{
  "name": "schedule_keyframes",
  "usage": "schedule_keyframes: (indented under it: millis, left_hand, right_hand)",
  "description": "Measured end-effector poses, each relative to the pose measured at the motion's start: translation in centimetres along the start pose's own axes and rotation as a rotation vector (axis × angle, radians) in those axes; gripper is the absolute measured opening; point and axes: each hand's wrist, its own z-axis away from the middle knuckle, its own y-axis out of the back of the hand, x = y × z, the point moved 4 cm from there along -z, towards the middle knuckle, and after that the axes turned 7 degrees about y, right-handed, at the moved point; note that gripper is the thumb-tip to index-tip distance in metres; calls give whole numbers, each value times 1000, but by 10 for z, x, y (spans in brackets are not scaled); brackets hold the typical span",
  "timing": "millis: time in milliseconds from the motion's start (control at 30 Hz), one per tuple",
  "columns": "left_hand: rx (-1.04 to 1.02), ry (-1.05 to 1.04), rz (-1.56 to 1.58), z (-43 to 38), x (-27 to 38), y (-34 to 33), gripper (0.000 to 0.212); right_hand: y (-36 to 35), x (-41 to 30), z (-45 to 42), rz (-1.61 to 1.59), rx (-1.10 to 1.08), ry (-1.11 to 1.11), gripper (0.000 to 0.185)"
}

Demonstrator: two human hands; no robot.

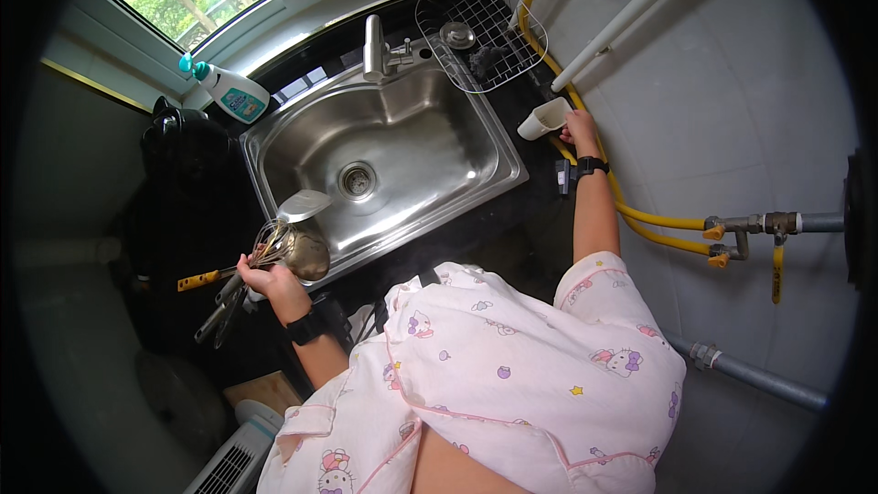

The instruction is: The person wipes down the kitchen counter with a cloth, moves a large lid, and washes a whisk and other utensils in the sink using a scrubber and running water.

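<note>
My left hand [269, 280] holds a bunch of metal kitchen utensils over the sink's near left corner. Among them are a wire whisk [274, 239], a ladle [309, 255] and another utensil with a broad metal head [303, 206]. A yellow handle [199, 280] and several metal handles stick out to the left. On the far right, my right hand [582, 129] grips a white plastic utensil holder [535, 126] at its side. The holder is tilted, its opening towards the hand, above the black counter. Between my hands lies the stainless steel sink [411, 140], with its drain strainer [357, 181] visible.
A wire dish rack [490, 20] with a glass lid [457, 35] stands behind the sink, right of the faucet [374, 48]. A spray bottle [236, 94] sits at the back left. Yellow hoses [658, 221] run along the right wall. A fan-like appliance [236, 449] is at lower left.
</note>
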Motion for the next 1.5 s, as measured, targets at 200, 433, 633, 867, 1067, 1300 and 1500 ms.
schedule_keyframes:
  millis: [200, 433, 633, 867, 1067, 1300, 1500]
  left_hand:
    - [2, 25, 42, -7, 5, 0, 21]
    - [-50, 15, -3, 14, 1, -7, 21]
    - [-83, 93, 89, -8, -7, 1, 21]
    - [-41, 63, 135, 24, -6, -26, 18]
    - [-88, 144, 239, 35, 0, -29, 20]
    - [-60, 118, 326, 16, 3, -23, 21]
    - [-1, 74, 287, -22, 14, 13, 15]
  right_hand:
    - [8, -7, 10, 50, 246, 157, 21]
    - [-2, -2, 28, -48, 435, 251, 49]
    - [-7, 20, 31, -277, 212, 182, 61]
    - [-1, 5, 26, -253, 172, 199, 51]
    - [-6, 3, 17, -224, 177, 165, 35]
    - [7, 26, 14, 239, 370, 262, 62]
    - [-11, -17, 87, 551, 551, 479, 56]
